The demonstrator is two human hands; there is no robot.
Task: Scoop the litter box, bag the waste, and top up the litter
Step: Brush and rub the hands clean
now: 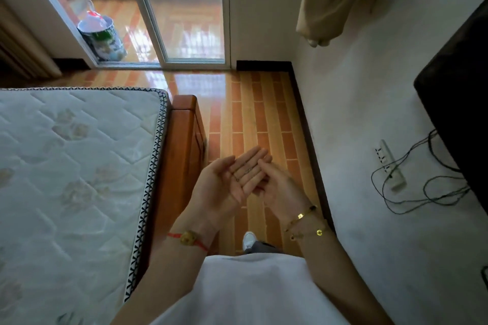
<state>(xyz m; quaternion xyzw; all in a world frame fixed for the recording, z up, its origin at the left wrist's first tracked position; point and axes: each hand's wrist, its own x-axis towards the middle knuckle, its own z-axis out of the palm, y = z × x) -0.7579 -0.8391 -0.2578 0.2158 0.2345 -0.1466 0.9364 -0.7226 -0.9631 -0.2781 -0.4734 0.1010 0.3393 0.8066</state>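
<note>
I am standing on the floor (248, 113) in the gap between the bed (66, 166) and a white wall, holding both hands out in front of me. My left hand (224, 182) is lying palm up, fingers straight and released, grasping nothing. My right hand (280, 190) is resting its relaxed fingers against the left fingers, also carrying nothing. The litter box is not showing anywhere in view, nor is a scoop. A green and white sack (104, 39) is sitting just beyond the glass door (184, 8); I cannot tell whether it holds litter. I am judging the task as not yet begun. To do this step well, I should be walking on to find the box, with both hands free for scoop and bag
</note>
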